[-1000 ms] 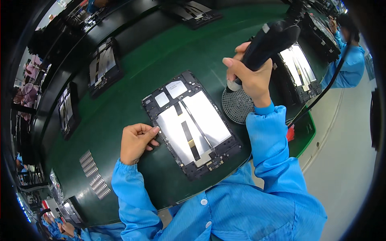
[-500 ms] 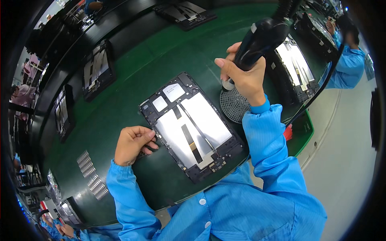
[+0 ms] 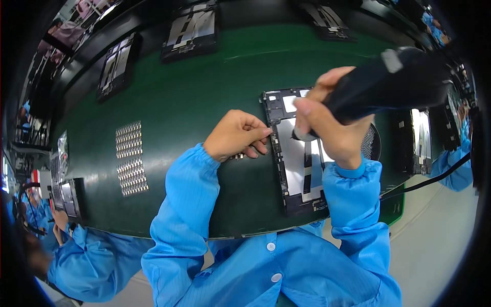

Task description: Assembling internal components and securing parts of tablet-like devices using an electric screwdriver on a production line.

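My right hand [image 3: 335, 120] is wrapped round a thick black electric screwdriver [image 3: 388, 84], blurred by motion. Its metal nose points down over the upper part of an opened tablet [image 3: 290, 169]. Black frame, silver inner plates and a dark ribbon strip show in the tablet, which lies flat; the hand, tool and sleeve cover much of its right side. At its left edge is my left hand [image 3: 238, 133], thumb and forefinger closed together, the other fingers curled. What they pinch, if anything, is hidden. Small metal pieces [image 3: 237, 156] lie under those fingers.
Two sheets of small metal parts [image 3: 131, 158] lie to the left on the green table [image 3: 184, 102]. A round perforated tray [image 3: 376, 143] sits right of the tablet. More opened tablets [image 3: 192, 30] line the far side. A stacked tablet [image 3: 417, 138] stands right. A co-worker [image 3: 97, 256] works at lower left.
My view has turned, so the tablet appears further right. My right hand has brought the screwdriver from above the round tray to over the tablet. My left hand stays at the tablet's left edge.
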A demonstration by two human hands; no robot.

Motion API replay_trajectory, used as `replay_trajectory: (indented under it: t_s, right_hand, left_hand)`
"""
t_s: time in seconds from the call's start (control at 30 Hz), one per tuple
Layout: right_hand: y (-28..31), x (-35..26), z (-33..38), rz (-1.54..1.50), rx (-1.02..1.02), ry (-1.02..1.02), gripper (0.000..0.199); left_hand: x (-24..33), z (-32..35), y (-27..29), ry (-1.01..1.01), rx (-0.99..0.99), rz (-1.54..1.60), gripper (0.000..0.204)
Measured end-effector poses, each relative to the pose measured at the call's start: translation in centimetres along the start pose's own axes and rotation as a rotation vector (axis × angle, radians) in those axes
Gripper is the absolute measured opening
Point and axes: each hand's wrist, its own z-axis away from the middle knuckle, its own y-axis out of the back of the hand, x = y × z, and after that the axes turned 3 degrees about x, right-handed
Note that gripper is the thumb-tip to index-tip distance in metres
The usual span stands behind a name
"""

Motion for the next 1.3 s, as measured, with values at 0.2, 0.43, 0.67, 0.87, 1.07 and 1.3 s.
replay_trajectory:
  t_s: [0.2,0.43,0.67,0.87,1.07,1.3]
  right_hand:
    - [0.6,0.7,-0.9,0.208,-0.161,0.117,0.037]
    - [10.4,-1.3,-0.5,0.137,0.287,0.073,0.028]
    - [13.8,0.0,0.0,0.180,0.369,0.050,0.023]
    - [14.0,0.6,-0.2,0.217,0.354,0.046,0.023]
    - [14.2,1.2,-0.4,0.223,0.329,0.030,0.023]
    - [14.2,1.5,-0.5,0.240,0.310,0.039,0.024]
  left_hand:
    - [0.1,0.1,-0.2,0.000,0.012,-0.043,0.021]
    - [0.7,0.5,-0.4,0.030,0.073,-0.103,0.021]
    - [0.6,0.6,-0.8,0.029,0.106,-0.090,0.018]
    - [0.6,0.6,-1.1,0.020,0.124,-0.091,0.017]
    - [0.6,0.5,-1.1,0.011,0.120,-0.082,0.018]
    - [0.6,0.4,-1.2,0.004,0.122,-0.079,0.019]
